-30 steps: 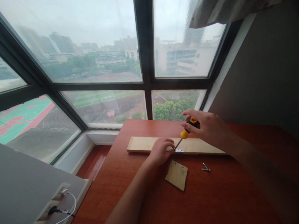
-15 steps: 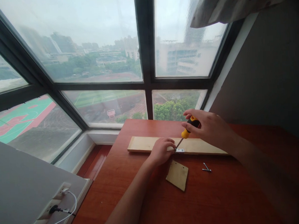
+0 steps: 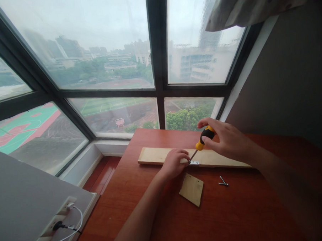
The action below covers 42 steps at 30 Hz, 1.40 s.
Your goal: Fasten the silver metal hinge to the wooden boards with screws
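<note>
Grasping the screwdriver [image 3: 200,143], the right hand [image 3: 227,139] now has its thumb lower (likely mid-turn); the left hand [image 3: 175,163] curls near the bracket [image 3: 195,163], hold unclear.

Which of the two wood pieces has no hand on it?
The small four-sided wooden plate, lying closer to the camera. The long wooden board beyond it has the left hand resting on it.
</note>
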Available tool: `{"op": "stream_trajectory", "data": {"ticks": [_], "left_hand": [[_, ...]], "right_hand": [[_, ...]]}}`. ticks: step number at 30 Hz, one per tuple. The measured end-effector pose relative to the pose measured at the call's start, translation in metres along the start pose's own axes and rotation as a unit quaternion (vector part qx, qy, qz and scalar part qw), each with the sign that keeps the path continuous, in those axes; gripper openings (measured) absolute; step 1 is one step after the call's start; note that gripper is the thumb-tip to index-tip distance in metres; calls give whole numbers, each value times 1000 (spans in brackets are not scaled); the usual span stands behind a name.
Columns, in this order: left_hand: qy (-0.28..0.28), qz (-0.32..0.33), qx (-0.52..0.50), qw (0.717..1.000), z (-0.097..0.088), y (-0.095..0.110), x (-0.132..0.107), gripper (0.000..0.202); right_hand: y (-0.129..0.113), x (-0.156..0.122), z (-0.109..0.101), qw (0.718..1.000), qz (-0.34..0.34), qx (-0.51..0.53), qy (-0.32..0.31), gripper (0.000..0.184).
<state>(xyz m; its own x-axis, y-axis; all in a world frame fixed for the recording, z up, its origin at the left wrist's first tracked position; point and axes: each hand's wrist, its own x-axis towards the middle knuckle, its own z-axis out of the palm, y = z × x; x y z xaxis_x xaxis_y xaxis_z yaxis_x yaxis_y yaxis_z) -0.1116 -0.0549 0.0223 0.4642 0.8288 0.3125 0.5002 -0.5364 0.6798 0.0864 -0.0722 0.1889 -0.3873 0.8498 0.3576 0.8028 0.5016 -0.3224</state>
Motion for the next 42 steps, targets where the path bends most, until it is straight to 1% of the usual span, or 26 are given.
{"op": "stream_trajectory", "data": {"ticks": [3,5,9,14,16,20,23,24,28,30,32,35,38,39,42], "left_hand": [[-3,4,0,1000,0,0,0,16],[-4,5,1,1000,0,0,0,16],[-8,-2,4,1000,-1,0,1,15],[-7,-10,4,1000,0,0,0,16],[-6,-8,2,1000,0,0,0,16],[-3,0,1,1000,0,0,0,16],[-3,0,1,1000,0,-1,0,15],[-3,-1,0,1000,0,-1,0,15],[-2,-2,2,1000,0,-1,0,17],[0,-2,4,1000,0,-1,0,18],[0,-2,5,1000,0,0,0,18],[-5,-4,7,1000,0,0,0,17],[-8,-5,9,1000,-1,1,1,17],[-8,-4,10,1000,-1,1,1,17],[-9,-3,12,1000,-1,1,1,17]], "right_hand": [[1,3,3,998,34,-56,18,33],[2,4,5,997,38,-70,17,34],[3,3,4,999,18,-45,18,29],[2,-1,0,1000,-12,18,-6,40],[2,-1,0,1000,-9,7,-4,38],[1,2,2,998,31,-49,14,35],[0,2,3,999,28,-39,9,31],[0,1,2,999,22,-28,8,31],[0,-4,-1,1000,-14,6,-9,46],[-1,-4,0,1000,-12,-9,-7,43],[-2,-2,1,999,9,-48,9,40],[-4,2,3,994,42,-100,24,39],[-5,2,3,995,45,-90,20,31],[-5,1,2,996,38,-79,18,32],[-5,-3,0,999,2,-41,4,46]]}}
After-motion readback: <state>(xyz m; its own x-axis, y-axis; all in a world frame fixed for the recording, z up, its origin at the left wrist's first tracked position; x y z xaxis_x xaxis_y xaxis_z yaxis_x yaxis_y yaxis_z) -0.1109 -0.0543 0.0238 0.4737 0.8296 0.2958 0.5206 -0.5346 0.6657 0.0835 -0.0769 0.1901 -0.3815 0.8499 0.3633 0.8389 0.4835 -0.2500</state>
